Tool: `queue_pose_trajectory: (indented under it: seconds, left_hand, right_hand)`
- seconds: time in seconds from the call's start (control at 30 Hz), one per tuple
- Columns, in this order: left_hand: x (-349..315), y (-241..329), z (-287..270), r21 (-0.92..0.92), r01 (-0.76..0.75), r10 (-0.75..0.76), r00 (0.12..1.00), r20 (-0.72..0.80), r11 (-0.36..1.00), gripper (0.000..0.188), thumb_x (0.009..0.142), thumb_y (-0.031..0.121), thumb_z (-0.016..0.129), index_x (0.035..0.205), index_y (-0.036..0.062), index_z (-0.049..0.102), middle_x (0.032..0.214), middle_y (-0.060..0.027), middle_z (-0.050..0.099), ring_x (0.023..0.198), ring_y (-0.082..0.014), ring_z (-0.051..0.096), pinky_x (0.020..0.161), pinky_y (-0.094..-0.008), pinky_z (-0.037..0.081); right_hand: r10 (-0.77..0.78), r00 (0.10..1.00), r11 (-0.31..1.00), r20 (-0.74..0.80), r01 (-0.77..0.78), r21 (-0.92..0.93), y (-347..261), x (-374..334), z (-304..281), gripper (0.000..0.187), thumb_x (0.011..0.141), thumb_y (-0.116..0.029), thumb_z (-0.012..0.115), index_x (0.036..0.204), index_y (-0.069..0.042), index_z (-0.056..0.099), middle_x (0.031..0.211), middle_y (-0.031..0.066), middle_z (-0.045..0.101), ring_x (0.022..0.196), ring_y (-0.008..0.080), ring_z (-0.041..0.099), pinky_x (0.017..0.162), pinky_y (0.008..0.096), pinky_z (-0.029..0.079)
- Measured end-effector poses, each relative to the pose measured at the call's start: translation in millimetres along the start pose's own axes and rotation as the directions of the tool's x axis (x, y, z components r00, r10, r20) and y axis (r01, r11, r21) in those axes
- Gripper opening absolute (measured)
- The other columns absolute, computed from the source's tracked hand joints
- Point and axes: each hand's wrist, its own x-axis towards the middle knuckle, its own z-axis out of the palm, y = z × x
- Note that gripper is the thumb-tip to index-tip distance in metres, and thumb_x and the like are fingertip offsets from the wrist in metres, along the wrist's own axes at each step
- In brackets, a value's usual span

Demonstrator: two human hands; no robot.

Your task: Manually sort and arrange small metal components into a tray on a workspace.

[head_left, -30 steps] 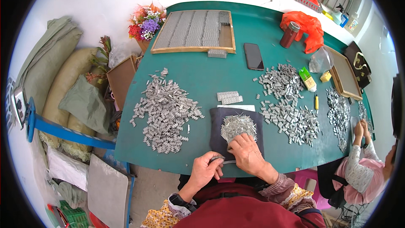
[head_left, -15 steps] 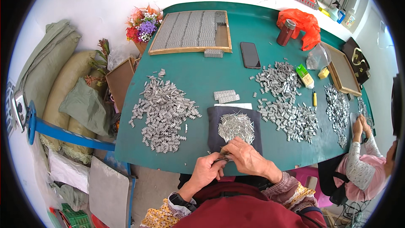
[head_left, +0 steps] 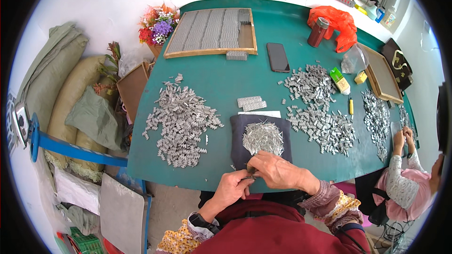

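Both hands being kept together since earlier, left hand (head_left: 234, 187) pinching small grey metal piece (head_left: 248, 178), right hand (head_left: 278, 171) closing on it, dark square cloth (head_left: 238, 134) with thin silver pins (head_left: 262, 137) lying at twelve o'clock of them

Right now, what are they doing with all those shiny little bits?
A person sits at a green table with both hands together at its near edge. The left hand pinches a small metal piece, and the right hand meets it beside a dark cloth heaped with thin pins. Piles of metal pieces lie on either side. At the right end, another person's hands work on a small piece too.
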Motion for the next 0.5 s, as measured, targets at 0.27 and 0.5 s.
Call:
queue_pose_trajectory:
  seconds: [0.27, 0.5]
  left_hand:
    - [2.5, 1.1, 0.8, 0.027, 0.022, -0.023, 1.000, 0.014, 0.999, 0.014, 0.094, 0.003, 0.058, 0.103, -0.0047, 0.067, 0.068, -0.0076, 0.064, 0.053, -0.0127, 0.063, 0.046, -0.0243, 0.050]
    - [1.0, -6.8, -3.3, -0.143, 0.096, -0.095, 0.995, 0.012, 0.985, 0.012, 0.094, 0.003, 0.057, 0.095, -0.0060, 0.065, 0.067, -0.0074, 0.063, 0.052, -0.0125, 0.063, 0.044, -0.0247, 0.049]
  right_hand:
    - [-0.011, 0.999, 1.000, -0.039, 0.010, -0.028, -10.8, 8.4, 3.4, 0.021, 0.079, 0.002, 0.064, 0.098, -0.001, 0.054, 0.087, 0.0121, 0.059, 0.086, 0.0330, 0.057, 0.074, 0.0417, 0.049]
    - [-0.154, 0.968, 0.973, -0.198, 0.114, -0.198, -12.8, -17.2, 32.2, 0.026, 0.072, -0.002, 0.060, 0.098, -0.001, 0.057, 0.094, 0.0124, 0.059, 0.080, 0.0270, 0.053, 0.072, 0.0368, 0.045]
